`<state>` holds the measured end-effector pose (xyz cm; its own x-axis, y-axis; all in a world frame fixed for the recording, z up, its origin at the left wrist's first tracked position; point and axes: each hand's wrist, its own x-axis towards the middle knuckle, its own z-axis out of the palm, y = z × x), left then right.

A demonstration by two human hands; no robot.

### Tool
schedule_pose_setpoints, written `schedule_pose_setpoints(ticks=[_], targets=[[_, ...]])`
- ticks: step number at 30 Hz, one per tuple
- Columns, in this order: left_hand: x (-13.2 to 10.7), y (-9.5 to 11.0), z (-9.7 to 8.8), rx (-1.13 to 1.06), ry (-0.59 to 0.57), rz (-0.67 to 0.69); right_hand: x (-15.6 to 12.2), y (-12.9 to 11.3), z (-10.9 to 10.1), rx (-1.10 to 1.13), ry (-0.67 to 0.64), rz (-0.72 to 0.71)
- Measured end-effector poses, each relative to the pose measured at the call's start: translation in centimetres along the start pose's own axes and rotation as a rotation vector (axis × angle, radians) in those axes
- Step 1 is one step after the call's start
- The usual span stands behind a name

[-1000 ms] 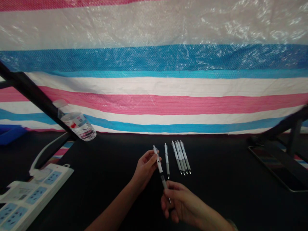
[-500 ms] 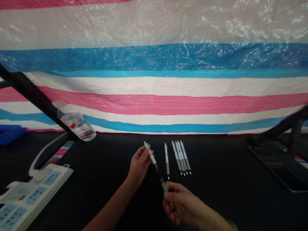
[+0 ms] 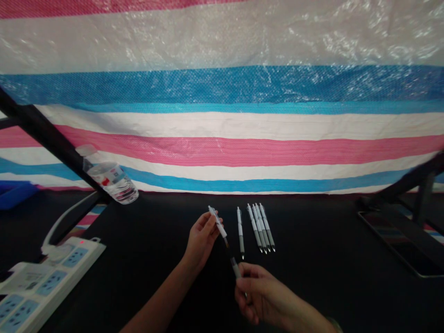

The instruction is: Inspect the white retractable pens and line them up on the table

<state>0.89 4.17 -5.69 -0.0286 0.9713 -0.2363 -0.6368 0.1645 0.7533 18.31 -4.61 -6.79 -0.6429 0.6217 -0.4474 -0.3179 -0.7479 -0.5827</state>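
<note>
My left hand pinches the white upper barrel of a click pen, held up above the black table. My right hand grips the grey lower grip section of the same pen. A thin dark refill shows between the two halves, which are pulled slightly apart. Just beyond my hands, one white and grey pen lies alone on the table. To its right, three more pens lie close together, tips toward me.
A white power strip with a red light sits at the left front. A plastic water bottle leans by a black frame bar. A dark tablet lies at the right. A striped tarp hangs behind.
The pen's two halves have come apart: my left hand drew the white barrel up and left, exposing the refill, while my right hand kept the grey grip section.
</note>
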Motion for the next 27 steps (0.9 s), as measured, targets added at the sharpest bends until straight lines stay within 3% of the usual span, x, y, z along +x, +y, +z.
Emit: schedule_pose_setpoints(ticks=[11, 21, 27], targets=[[-1.3, -0.4, 0.7, 0.225, -0.22, -0.065, -0.4, -0.8, 0.8, 0.074, 0.122, 0.001], [-1.4, -0.3, 0.7, 0.226, -0.265, -0.112, 0.1, -0.7, 0.4, 0.124, 0.085, 0.03], [-1.2, -0.6, 0.4, 0.177, -0.207, -0.074, 0.3, -0.4, 0.4, 0.08, 0.094, -0.05]])
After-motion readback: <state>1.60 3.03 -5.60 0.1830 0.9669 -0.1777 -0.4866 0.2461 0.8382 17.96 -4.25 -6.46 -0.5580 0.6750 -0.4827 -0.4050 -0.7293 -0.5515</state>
